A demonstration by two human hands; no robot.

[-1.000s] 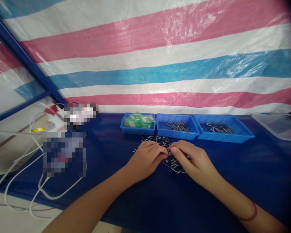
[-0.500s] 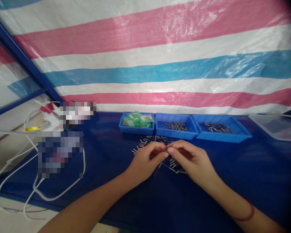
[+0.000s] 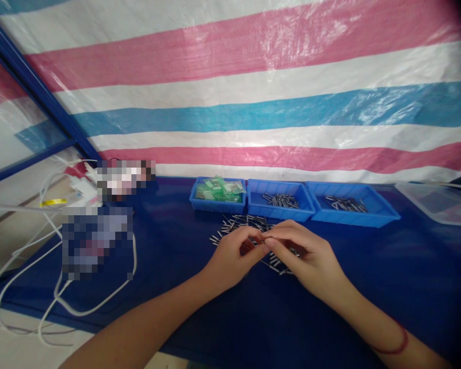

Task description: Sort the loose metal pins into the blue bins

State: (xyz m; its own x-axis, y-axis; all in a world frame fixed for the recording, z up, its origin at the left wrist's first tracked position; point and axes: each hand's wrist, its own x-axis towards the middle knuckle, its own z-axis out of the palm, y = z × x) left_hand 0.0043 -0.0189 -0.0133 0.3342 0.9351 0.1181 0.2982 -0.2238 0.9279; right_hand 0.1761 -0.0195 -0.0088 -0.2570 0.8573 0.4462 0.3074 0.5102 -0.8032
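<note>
My left hand (image 3: 232,256) and my right hand (image 3: 311,253) meet fingertip to fingertip above the blue table. Thumb and index finger of each are pinched together. Whatever lies between the fingertips is too small and too covered to make out. Right below and behind the hands is a loose pile of thin metal pins (image 3: 278,261), partly hidden by the fingers. More of these slim silvery and dark pieces (image 3: 230,223) are strewn beyond my left hand.
Behind the pile stand a blue bin (image 3: 218,206) with green-and-clear packets, then a middle bin (image 3: 276,211) and a right bin (image 3: 353,218), both holding metal pins. A clear plastic tray (image 3: 441,205) lies at far right. White cables (image 3: 96,310) loop over the left side.
Both hands stay together over the pile. A thin rod that showed beneath my left fingers no longer shows there. My fingertips have shifted slightly, and the view has moved a little.
</note>
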